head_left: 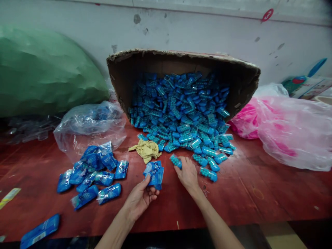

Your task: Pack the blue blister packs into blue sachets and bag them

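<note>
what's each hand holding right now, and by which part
The left hand pinches a blue packet by its lower edge. The right hand has its fingers on one end of a blue capsule tube on the table; whether it is gripped is unclear.

Two bare forearms in view, left hand (138,199) and right hand (188,174) ungloved (no sleeves, rings or watch), entering from six o'clock.

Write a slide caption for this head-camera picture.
Left hand holds a blue packet; right hand touches a blue tube beside a tipped carton.

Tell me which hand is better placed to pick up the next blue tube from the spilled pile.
Right. The right hand already touches a blue tube at the pile's edge; the left hand holds a blue wrapper.
</note>
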Demonstrator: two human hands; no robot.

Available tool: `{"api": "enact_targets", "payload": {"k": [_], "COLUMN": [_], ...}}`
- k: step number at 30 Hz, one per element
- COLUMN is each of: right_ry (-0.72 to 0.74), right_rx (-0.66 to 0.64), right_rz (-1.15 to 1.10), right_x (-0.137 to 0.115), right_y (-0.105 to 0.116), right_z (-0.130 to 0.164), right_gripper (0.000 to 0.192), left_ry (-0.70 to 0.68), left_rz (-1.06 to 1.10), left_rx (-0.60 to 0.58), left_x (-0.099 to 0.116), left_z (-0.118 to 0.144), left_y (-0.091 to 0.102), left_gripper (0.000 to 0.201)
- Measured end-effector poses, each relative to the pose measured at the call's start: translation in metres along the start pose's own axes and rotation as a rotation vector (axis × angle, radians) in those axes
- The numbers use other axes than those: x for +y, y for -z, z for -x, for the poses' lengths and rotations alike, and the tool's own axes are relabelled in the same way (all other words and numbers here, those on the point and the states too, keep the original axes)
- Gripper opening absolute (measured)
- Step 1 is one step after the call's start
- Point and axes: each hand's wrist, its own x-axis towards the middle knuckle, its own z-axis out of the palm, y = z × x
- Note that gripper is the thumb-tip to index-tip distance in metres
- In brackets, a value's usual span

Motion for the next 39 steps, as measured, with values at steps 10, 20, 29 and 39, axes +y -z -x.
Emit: {"api": "enact_targets", "payload": {"k": [10, 20, 29, 39], "right_ry": [-0.302, -0.183, 0.069, -0.373], "right_rx": [-0.184, -0.198, -0.137, -0.194], "right_rz": [-1.115, -0.988, -0.883, -1.136], "right_x": [-0.029, -0.029, -0.030, -0.038], "right_y": [0.011, 0.004, 0.015, -0.016], "right_z": [0.046, 0.061, 0.057, 0.066], "right_gripper": [0.027, 0.021, 0.016, 0.028], "left_ry": [-0.060, -0.151, -0.195, -0.304], "left_rz": [0.038, 0.009, -0.048, -0.059], "left_rx": [0.075, 0.027, -0.013, 0.008], "left_x": [-0.006, -0.006, 0.004, -0.007], "left_z": [-0.007, -0.008, -0.006, -0.009], "left_y": [-0.005, 0.000, 0.001, -0.007], "left_gripper": [0.022, 0.024, 0.024, 0.029]}}
